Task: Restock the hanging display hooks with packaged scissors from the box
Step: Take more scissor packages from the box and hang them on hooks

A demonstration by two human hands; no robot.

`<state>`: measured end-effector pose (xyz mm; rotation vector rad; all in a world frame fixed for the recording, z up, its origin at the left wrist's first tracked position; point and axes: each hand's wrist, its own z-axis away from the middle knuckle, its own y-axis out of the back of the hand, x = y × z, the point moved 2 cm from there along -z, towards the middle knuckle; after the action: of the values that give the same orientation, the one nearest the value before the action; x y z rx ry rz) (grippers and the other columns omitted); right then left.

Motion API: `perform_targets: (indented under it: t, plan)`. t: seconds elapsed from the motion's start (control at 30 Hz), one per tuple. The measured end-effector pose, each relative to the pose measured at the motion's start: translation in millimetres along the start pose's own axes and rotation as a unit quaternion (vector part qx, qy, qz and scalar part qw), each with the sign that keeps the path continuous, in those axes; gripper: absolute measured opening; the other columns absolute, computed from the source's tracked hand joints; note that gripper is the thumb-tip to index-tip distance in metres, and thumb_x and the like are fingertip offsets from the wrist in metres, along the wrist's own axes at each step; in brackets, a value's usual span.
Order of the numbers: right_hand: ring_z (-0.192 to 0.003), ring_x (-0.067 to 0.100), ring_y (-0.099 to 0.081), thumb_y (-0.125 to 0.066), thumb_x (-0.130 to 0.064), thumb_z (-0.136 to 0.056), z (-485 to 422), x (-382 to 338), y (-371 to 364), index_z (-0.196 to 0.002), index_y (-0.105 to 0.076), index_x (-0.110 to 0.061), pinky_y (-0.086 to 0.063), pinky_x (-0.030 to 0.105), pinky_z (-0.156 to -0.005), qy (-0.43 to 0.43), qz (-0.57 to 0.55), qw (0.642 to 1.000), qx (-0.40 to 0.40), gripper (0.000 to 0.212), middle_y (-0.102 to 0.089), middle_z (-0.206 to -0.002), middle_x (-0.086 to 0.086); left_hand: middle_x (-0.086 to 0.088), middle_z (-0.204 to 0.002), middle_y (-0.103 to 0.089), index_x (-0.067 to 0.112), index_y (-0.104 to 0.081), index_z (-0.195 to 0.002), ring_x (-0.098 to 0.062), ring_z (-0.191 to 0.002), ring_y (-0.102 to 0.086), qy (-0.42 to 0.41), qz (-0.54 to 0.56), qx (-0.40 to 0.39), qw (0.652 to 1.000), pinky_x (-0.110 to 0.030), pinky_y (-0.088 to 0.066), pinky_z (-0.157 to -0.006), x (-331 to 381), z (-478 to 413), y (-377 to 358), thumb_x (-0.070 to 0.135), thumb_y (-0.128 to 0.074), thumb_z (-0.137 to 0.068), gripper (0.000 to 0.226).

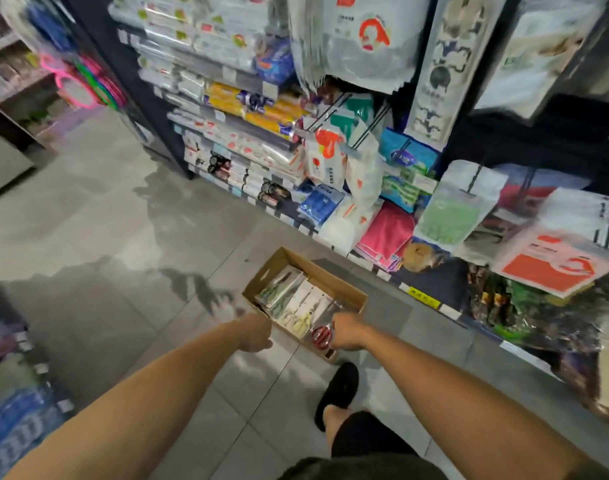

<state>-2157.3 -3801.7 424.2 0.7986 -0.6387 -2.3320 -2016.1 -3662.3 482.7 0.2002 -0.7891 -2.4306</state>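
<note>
An open cardboard box (342, 289) sits low over the grey tiled floor in front of the shelving. Inside lie several packaged scissors (285, 292), some green-handled, plus a red-handled pack (321, 336) at the near end. My left hand (255, 333) curls round the box's near left edge. My right hand (346, 331) curls on the near right edge, right beside the red-handled pack. Whether its fingers also touch that pack is hidden. Metal display hooks (334, 114) jut from the black rack above, loaded with bagged goods.
Shelves of rolls and boxed wraps (247, 109) fill the rack at left, with hanging bags (458, 206) at right. My foot in a black slipper (339, 393) stands just behind the box. Another stocked shelf (15, 410) lines the left edge. Open tiled floor (105, 220) stretches left.
</note>
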Motion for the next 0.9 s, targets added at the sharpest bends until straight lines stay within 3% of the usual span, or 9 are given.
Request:
perform_targets:
  t: [0.13, 0.23, 0.3, 0.47, 0.57, 0.67, 0.8, 0.9]
  plan:
    - [-0.087, 0.027, -0.062, -0.06, -0.019, -0.085, -49, -1, 22, -0.105, -0.063, -0.002, -0.05, 0.035, -0.071, -0.03, -0.026, 0.999, -0.025, 0.026, -0.061, -0.093, 0.012, -0.016, -0.13, -0.058, 0.0, -0.057, -0.124, -0.031, -0.12, -0.054, 0.008, -0.019, -0.026, 0.999, -0.037, -0.042, -0.097, -19, -45, 34, 0.028, -0.046, -0.099, 0.04]
    - [-0.081, 0.025, -0.058, -0.06, -0.024, -0.086, -75, -2, 34, -0.105, -0.063, -0.002, -0.042, 0.03, -0.063, -0.045, -0.053, 0.997, -0.027, 0.029, -0.063, -0.095, 0.015, -0.013, -0.129, -0.058, 0.005, -0.057, -0.125, -0.03, -0.119, -0.055, 0.018, 0.007, -0.015, 1.0, -0.036, -0.044, -0.097, -34, -75, 56, 0.029, -0.05, -0.098, 0.037]
    - [-0.087, 0.028, -0.063, -0.059, -0.026, -0.088, -90, 2, 37, -0.107, -0.063, -0.002, -0.041, 0.029, -0.062, -0.06, -0.084, 0.994, -0.022, 0.031, -0.063, -0.096, 0.015, -0.011, -0.126, -0.06, 0.009, -0.058, -0.124, -0.029, -0.115, -0.057, 0.028, 0.036, -0.003, 0.999, -0.034, -0.045, -0.093, -45, -93, 66, 0.029, -0.052, -0.096, 0.035]
    - [-0.103, 0.029, -0.06, -0.056, -0.025, -0.088, -123, 9, 29, -0.118, -0.06, -0.008, -0.049, 0.035, -0.086, -0.099, -0.171, 0.98, -0.022, 0.034, -0.064, -0.115, 0.014, -0.009, -0.123, -0.063, 0.013, -0.061, -0.121, -0.027, -0.113, -0.059, 0.026, 0.021, -0.039, 0.999, -0.034, -0.046, -0.092, -72, -141, 77, 0.032, -0.055, -0.095, 0.033]
    - [-0.094, 0.028, -0.061, -0.059, -0.026, -0.087, -146, 7, 20, -0.117, -0.056, -0.007, -0.049, 0.032, -0.073, -0.138, -0.215, 0.967, -0.009, 0.036, -0.063, -0.109, 0.015, -0.01, -0.121, -0.064, 0.012, -0.062, -0.119, -0.027, -0.109, -0.061, 0.013, 0.004, -0.062, 0.998, -0.032, -0.048, -0.087, -89, -175, 81, 0.028, -0.055, -0.094, 0.031]
    - [-0.087, 0.024, -0.06, -0.06, -0.022, -0.086, -174, 3, 10, -0.112, -0.058, -0.008, -0.051, 0.032, -0.069, -0.169, -0.25, 0.953, -0.003, 0.03, -0.061, -0.097, 0.01, -0.011, -0.118, -0.065, 0.01, -0.062, -0.119, -0.026, -0.105, -0.063, -0.006, -0.018, -0.083, 0.996, -0.028, -0.048, -0.08, -106, -215, 83, 0.024, -0.051, -0.095, 0.03]
    - [-0.071, 0.013, -0.057, -0.06, -0.022, -0.087, -229, 10, -15, -0.1, -0.063, -0.013, -0.04, 0.025, -0.054, -0.216, -0.305, 0.927, 0.033, 0.016, -0.059, -0.079, -0.001, -0.012, -0.114, -0.066, 0.008, -0.063, -0.112, -0.026, -0.101, -0.063, -0.015, -0.014, -0.095, 0.995, -0.029, -0.048, -0.079, -134, -289, 76, 0.022, -0.044, -0.096, 0.029]
    - [-0.075, 0.013, -0.06, -0.065, -0.026, -0.085, -280, 26, -53, -0.094, -0.064, -0.018, -0.048, 0.026, -0.061, -0.28, -0.346, 0.893, 0.06, 0.012, -0.064, -0.083, -0.002, -0.011, -0.113, -0.065, 0.01, -0.062, -0.113, -0.023, -0.092, -0.06, -0.02, -0.023, -0.102, 0.994, -0.027, -0.045, -0.073, -158, -357, 58, 0.025, -0.046, -0.096, 0.028]
